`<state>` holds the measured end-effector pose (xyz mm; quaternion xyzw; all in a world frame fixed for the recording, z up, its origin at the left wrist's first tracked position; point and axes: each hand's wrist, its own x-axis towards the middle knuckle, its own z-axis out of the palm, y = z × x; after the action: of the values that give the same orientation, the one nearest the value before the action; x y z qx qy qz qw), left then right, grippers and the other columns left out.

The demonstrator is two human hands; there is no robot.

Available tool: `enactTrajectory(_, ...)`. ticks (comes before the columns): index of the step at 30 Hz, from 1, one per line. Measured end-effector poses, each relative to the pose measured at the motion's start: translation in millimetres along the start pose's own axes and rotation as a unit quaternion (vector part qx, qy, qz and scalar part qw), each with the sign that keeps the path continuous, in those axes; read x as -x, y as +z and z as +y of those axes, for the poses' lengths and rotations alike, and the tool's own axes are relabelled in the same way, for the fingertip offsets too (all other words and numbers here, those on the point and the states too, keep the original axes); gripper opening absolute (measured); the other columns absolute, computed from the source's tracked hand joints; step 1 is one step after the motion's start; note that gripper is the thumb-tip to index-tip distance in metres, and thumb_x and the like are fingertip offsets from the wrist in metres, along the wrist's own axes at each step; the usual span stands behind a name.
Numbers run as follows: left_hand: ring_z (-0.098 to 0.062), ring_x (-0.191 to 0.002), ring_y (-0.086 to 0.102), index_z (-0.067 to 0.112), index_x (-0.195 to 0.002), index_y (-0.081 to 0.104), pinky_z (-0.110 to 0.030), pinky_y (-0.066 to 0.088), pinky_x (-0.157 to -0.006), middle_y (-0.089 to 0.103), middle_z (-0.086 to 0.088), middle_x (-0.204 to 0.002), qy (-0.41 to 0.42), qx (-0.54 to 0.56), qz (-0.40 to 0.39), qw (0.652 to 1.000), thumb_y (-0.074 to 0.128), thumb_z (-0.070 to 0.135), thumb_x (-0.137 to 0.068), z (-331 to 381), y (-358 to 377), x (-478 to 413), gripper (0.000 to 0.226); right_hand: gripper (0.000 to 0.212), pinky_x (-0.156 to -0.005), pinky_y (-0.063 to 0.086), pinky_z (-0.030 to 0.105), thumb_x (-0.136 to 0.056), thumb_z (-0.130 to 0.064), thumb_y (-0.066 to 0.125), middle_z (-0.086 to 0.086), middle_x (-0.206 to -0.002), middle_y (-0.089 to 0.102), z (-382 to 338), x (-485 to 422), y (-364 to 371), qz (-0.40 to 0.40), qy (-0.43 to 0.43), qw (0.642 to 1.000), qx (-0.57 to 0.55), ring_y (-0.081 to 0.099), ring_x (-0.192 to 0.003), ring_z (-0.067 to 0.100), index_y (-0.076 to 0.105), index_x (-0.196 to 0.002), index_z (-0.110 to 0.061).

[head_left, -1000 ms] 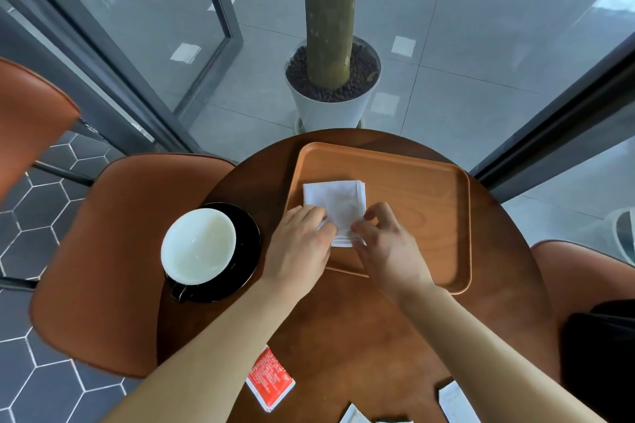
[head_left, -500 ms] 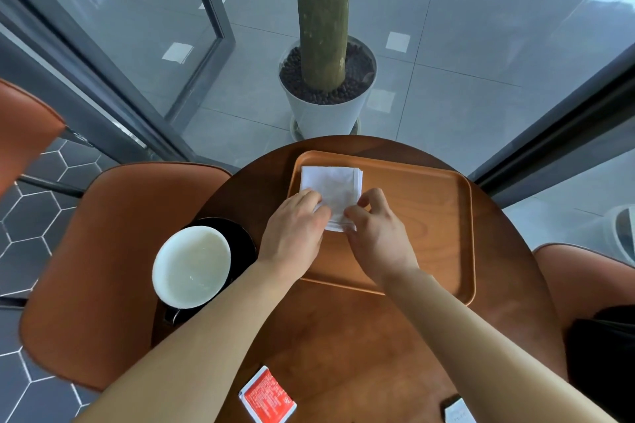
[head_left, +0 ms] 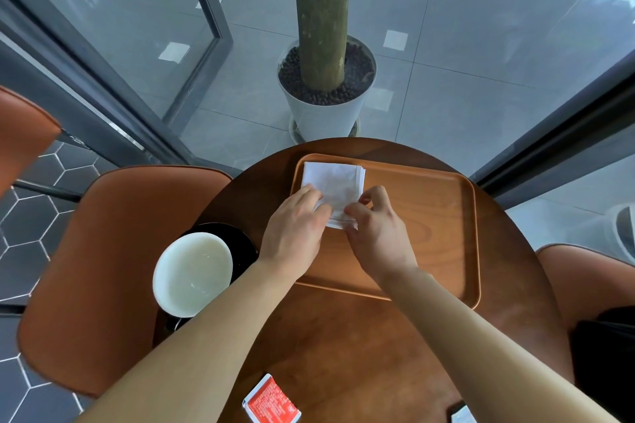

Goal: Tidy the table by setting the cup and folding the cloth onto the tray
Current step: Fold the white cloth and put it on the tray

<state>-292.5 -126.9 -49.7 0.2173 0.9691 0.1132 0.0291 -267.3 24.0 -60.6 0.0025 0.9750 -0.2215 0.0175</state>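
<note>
A white folded cloth (head_left: 335, 184) lies in the far left corner of the orange-brown wooden tray (head_left: 433, 223). My left hand (head_left: 293, 233) rests on the cloth's near left edge, fingers bent over it. My right hand (head_left: 378, 233) pinches the cloth's near right corner between thumb and fingers. The cloth's near edge is hidden under both hands. A white cup (head_left: 192, 273) stands on a black saucer (head_left: 245, 242) on the table, left of the tray and partly behind my left forearm.
The round dark wooden table (head_left: 343, 354) holds a red sachet (head_left: 271, 402) near its front edge and a white packet (head_left: 462, 415) at the bottom right. Orange chairs (head_left: 113, 268) stand left and right. A potted trunk (head_left: 324, 79) stands beyond the table.
Both hands have slid the folded cloth away from me into the tray's far left corner. The camera has tilted, so the table sits lower in view.
</note>
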Motion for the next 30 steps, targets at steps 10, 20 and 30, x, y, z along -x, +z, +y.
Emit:
enactTrajectory(10, -0.034, -0.118, 0.064, 0.007, -0.099, 0.076, -0.041, 0.052, -0.096, 0.072, -0.017, -0.115, 0.010, -0.049, -0.004, 0.999, 0.088, 0.007, -0.070, -1, 3, 1, 0.032, 0.010, -0.056, 0.040, 0.029, -0.085, -0.003, 0.069, 0.010, -0.106, 0.050, -2, -2, 1, 0.008, -0.001, 1.000, -0.007, 0.057, -0.069, 0.034, 0.070, -0.094, -0.005)
enactTrajectory(20, -0.036, -0.128, 0.056, 0.009, -0.111, 0.070, -0.042, 0.047, -0.103, 0.065, -0.017, -0.127, 0.017, -0.037, -0.003, 0.999, 0.082, 0.011, -0.075, -4, 4, 5, 0.037, 0.014, -0.057, 0.040, 0.030, -0.082, 0.000, 0.070, 0.012, -0.107, 0.052, -1, 2, 1, 0.013, -0.002, 1.000, -0.017, 0.058, -0.075, 0.035, 0.069, -0.095, -0.005)
enactTrajectory(30, -0.036, -0.135, 0.049, 0.014, -0.128, 0.063, -0.045, 0.037, -0.111, 0.058, -0.016, -0.140, 0.015, -0.042, 0.003, 0.999, 0.079, 0.020, -0.079, -5, -3, 27, 0.053, 0.032, -0.070, 0.050, 0.034, -0.085, -0.005, 0.071, 0.013, -0.119, 0.055, -6, 20, -9, 0.024, -0.005, 1.000, -0.018, 0.061, -0.097, 0.035, 0.068, -0.117, -0.010)
